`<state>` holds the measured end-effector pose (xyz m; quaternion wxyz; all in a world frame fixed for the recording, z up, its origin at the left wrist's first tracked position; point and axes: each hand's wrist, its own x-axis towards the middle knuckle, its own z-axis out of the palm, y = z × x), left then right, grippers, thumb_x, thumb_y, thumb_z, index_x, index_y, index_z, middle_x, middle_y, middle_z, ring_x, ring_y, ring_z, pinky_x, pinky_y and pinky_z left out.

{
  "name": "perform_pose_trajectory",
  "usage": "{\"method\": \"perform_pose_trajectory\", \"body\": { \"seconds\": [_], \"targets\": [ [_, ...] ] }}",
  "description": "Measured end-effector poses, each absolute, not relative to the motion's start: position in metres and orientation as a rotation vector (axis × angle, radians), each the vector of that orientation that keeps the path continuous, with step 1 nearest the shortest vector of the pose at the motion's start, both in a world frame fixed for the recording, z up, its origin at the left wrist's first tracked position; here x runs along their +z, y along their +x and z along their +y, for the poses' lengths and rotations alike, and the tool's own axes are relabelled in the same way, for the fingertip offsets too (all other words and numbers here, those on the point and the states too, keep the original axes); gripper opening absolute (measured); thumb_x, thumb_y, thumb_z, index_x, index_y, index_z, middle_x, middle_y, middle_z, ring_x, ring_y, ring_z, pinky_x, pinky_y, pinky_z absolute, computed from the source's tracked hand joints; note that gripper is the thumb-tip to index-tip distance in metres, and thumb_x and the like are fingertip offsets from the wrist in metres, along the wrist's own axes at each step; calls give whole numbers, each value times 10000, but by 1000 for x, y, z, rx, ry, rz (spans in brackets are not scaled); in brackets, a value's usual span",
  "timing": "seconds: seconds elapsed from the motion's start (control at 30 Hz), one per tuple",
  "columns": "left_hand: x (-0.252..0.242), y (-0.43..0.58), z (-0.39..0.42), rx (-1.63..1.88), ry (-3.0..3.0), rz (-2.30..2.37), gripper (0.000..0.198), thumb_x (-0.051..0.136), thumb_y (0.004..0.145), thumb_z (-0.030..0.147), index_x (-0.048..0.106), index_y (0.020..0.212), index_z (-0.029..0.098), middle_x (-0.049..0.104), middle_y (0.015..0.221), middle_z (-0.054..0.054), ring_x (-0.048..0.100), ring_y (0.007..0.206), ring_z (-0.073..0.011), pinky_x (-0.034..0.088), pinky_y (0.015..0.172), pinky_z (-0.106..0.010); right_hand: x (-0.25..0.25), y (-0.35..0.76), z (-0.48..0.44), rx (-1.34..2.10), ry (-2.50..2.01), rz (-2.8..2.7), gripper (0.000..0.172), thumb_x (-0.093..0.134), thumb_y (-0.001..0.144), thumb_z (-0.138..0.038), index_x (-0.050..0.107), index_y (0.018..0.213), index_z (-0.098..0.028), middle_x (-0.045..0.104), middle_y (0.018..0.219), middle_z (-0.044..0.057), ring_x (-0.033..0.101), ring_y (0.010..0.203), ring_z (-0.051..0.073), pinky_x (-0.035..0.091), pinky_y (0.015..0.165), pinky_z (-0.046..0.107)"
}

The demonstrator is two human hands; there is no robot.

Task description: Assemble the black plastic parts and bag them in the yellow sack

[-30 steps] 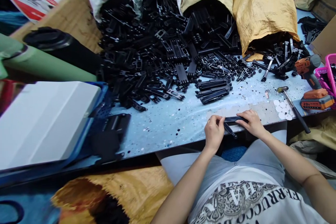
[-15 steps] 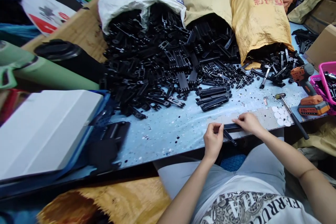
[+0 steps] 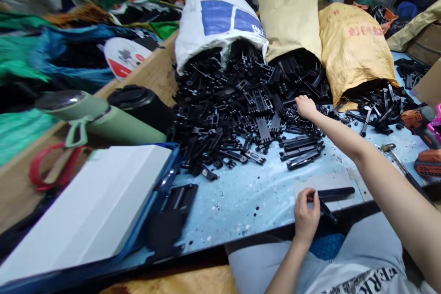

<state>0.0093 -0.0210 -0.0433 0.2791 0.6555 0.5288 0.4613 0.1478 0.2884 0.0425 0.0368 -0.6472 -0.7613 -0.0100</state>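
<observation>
My left hand [image 3: 306,215] is at the front edge of the bench, thumb and fingers pinching the left end of a long black bar [image 3: 336,192]. A shorter black piece [image 3: 328,211] slants from under that bar over the bench edge. My right hand [image 3: 306,106] is stretched out to the heap of black plastic parts [image 3: 220,115]. Its fingers are bent together at the heap; what they hold, if anything, I cannot make out. Just in front of it are small loose fittings, and nearer me lies a stack of black bars [image 3: 300,150].
Behind the heap, a white-blue sack [image 3: 220,14], a tan sack [image 3: 289,14] and a yellow sack [image 3: 354,46] spill parts. On the right are a hammer [image 3: 403,165] and a cordless drill [image 3: 425,138]. Left: a green bottle [image 3: 120,119], red-handled scissors [image 3: 37,170] and a white box [image 3: 89,206].
My right hand has left the long bar and reached forward to the heap. My left hand still holds the bar's left end. The view has swung left and up.
</observation>
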Motion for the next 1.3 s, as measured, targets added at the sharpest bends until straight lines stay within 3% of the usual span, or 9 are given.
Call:
{"method": "perform_pose_trajectory", "body": {
  "seconds": [0.23,0.47,0.7,0.77,0.87,0.97,1.1,1.2,1.3],
  "targets": [
    [-45,3,-21,1267,1796,1381,87,474,866,248,545,913,234,609,791,-52,603,667,-170,524,623,-332,34,143,333,-56,-1986,-2456,305,344,888,-81,527,1132,-90,570,1175,179,431,1161,254,284,951,441],
    [-45,6,-18,1266,1863,1376,114,468,872,233,558,932,197,617,805,-59,611,717,-168,516,654,-317,63,164,294,-112,-1899,-2554,338,254,929,-113,507,1150,-71,536,1169,201,521,1040,254,336,872,373],
    [-21,21,-10,1018,2227,1291,209,534,839,286,582,1017,185,621,1005,-117,564,1004,-249,451,857,-416,99,230,183,-155,-1969,-2226,423,300,950,-469,498,1119,-135,565,1090,127,578,910,258,395,698,311],
    [-12,28,-4,737,2421,1079,289,580,812,287,575,1090,206,615,1058,-114,547,1037,-260,427,868,-418,100,252,138,-49,-1935,-2252,430,297,945,-496,520,1090,-158,593,1035,104,580,891,241,390,689,298],
    [-5,34,9,445,2547,888,293,546,830,221,567,1123,219,636,969,-94,571,944,-236,430,801,-378,91,281,65,187,-1852,-2341,400,355,923,-514,550,1076,-200,631,961,73,585,805,211,377,652,284],
    [-4,35,19,380,2573,928,263,514,845,223,577,1100,203,631,919,-95,563,899,-242,423,779,-376,71,300,-1,407,-1687,-2513,381,435,881,-547,591,1008,-223,652,868,51,588,731,184,356,617,265],
    [0,46,22,360,2553,885,314,448,872,241,527,1175,223,601,1063,-86,536,999,-237,407,841,-372,35,302,-49,493,-1630,-2625,383,452,870,-553,617,902,-209,651,786,55,597,676,166,322,575,251],
    [5,61,20,336,2518,883,333,474,863,370,526,1160,229,590,1073,-84,535,1006,-247,408,840,-380,18,293,-55,430,-1715,-2626,385,436,879,-551,611,894,-208,651,791,56,595,644,164,289,541,255],
    [7,67,19,287,2548,892,527,588,719,594,541,1082,215,590,1038,-94,544,971,-278,417,815,-393,18,284,-52,353,-1758,-2645,365,428,888,-537,604,908,-217,647,790,52,591,644,170,272,537,265]
  ]
}}
